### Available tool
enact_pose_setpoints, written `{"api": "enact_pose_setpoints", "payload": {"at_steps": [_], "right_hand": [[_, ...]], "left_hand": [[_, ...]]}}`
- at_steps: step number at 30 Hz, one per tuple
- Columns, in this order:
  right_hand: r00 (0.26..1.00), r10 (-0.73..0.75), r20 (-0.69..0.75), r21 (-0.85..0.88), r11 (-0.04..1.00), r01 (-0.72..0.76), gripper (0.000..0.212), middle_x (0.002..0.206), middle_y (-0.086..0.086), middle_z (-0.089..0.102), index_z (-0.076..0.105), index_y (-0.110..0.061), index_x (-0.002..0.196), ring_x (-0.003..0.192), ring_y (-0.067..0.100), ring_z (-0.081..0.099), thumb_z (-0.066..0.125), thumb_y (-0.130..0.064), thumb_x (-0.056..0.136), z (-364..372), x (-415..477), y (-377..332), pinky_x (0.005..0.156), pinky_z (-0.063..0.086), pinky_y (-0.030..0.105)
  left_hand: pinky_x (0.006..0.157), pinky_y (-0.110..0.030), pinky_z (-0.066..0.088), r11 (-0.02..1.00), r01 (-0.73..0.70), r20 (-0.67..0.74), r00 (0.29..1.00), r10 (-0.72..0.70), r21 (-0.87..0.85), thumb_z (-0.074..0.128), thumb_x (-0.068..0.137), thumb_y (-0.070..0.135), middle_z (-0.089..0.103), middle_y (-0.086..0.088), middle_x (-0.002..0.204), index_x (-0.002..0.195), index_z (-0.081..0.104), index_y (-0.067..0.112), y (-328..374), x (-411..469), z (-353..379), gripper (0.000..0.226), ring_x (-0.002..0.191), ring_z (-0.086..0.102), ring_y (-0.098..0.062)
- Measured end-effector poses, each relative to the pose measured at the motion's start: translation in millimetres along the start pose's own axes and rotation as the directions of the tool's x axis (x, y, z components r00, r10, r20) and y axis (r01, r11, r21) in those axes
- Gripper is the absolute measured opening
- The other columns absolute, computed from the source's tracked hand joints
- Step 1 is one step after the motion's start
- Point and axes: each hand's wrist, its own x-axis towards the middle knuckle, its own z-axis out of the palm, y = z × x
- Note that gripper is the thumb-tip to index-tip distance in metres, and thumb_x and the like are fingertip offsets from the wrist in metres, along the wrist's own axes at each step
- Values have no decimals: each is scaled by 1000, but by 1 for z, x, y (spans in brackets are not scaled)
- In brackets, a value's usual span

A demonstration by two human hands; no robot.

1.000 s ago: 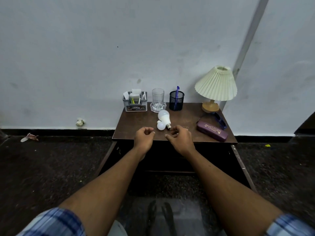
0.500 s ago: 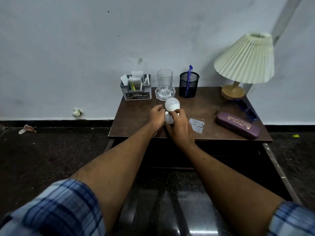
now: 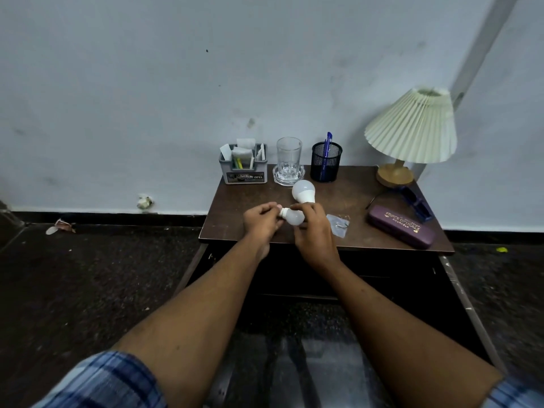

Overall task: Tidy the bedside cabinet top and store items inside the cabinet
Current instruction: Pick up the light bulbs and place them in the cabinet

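A small white bulb (image 3: 293,217) lies sideways above the brown cabinet top (image 3: 235,207), held between both hands. My left hand (image 3: 260,220) pinches its base end and my right hand (image 3: 313,228) wraps its round end. A larger white bulb (image 3: 303,191) lies on the top just behind them. To the right lie a small clear packet (image 3: 338,225) and a purple glasses case (image 3: 401,225). The cabinet front below is open and dark inside.
Along the back stand a grey organiser box (image 3: 243,169), a glass (image 3: 289,160) on a clear coaster, a black mesh pen holder (image 3: 326,163) with a blue pen, and a pleated lamp (image 3: 410,128). Blue glasses (image 3: 415,201) lie near the lamp base.
The camera has come closer to the cabinet. Both hands reached in from the front edge, closed on the small bulb and turned it sideways, uncovering the clear packet.
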Motion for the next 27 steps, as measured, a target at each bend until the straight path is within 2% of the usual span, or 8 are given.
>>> {"api": "enact_pose_setpoints", "payload": {"at_steps": [2, 5, 7, 9, 13, 17, 20, 27], "right_hand": [[999, 26, -19, 81, 996, -24, 35, 114, -5, 53, 62, -23, 112, 99, 13, 62, 71, -7, 83, -5, -5, -7, 86, 58, 39], [991, 132, -7, 196, 972, -129, 29, 109, -9, 60, 61, -30, 105, 96, 9, 65, 78, -26, 81, -11, -14, -18, 83, 58, 36], [966, 250, 62, 314, 914, -256, 31, 107, -7, 68, 61, -30, 106, 95, 8, 68, 79, -36, 81, -13, -23, -22, 85, 59, 33], [939, 325, 112, 394, 853, -342, 35, 105, -5, 71, 61, -31, 107, 94, 13, 71, 77, -45, 79, -13, -36, -26, 82, 61, 39], [899, 385, 211, 471, 765, -438, 28, 105, 11, 73, 65, -16, 111, 92, 24, 74, 77, -25, 88, -13, -65, -35, 76, 64, 38], [873, 407, 268, 423, 764, -486, 31, 105, 7, 73, 69, -20, 110, 95, 21, 73, 79, -22, 80, -7, -89, -36, 86, 61, 45], [864, 410, 293, 377, 781, -498, 33, 105, 7, 71, 69, -20, 112, 93, 21, 73, 79, -19, 80, -1, -102, -33, 84, 61, 48], [851, 441, 284, 282, 811, -514, 36, 106, 5, 70, 67, -17, 114, 97, 25, 69, 82, -21, 82, 24, -113, -15, 84, 59, 51]], "left_hand": [[70, -23, 60, 996, 16, 17, 1000, -15, -83, 67, 90, 2, 69, -9, 84, 89, 69, 4, 3, -19, -8, 4, 75, 67, -16], [71, -24, 61, 984, 43, 40, 999, -36, -173, 69, 89, 0, 71, -14, 87, 87, 69, 2, 2, -43, -19, 2, 72, 71, -16], [74, -26, 62, 976, 53, 41, 998, -46, -211, 72, 87, 1, 72, -15, 86, 86, 68, 0, 0, -59, -28, 4, 73, 72, -18], [75, -26, 62, 977, 60, 28, 998, -56, -203, 75, 85, 4, 73, -16, 86, 86, 67, 0, -2, -74, -38, 10, 71, 73, -19], [77, -28, 61, 991, 45, -23, 999, -49, -129, 79, 82, 9, 74, -19, 94, 83, 66, 2, -12, -96, -58, 15, 78, 72, -22], [77, -27, 62, 995, 44, -57, 997, -49, -85, 75, 86, 7, 73, -20, 99, 97, 69, -6, -25, -114, -77, 18, 90, 73, -27], [73, -24, 62, 995, 66, -70, 995, -71, -78, 70, 89, 4, 71, -20, 101, 107, 67, -10, -35, -120, -88, 23, 92, 71, -28], [75, -25, 61, 991, 130, -120, 985, -124, 42, 64, 92, 1, 71, -17, 100, 100, 71, -3, -54, -100, -100, 11, 97, 71, -27]]}}
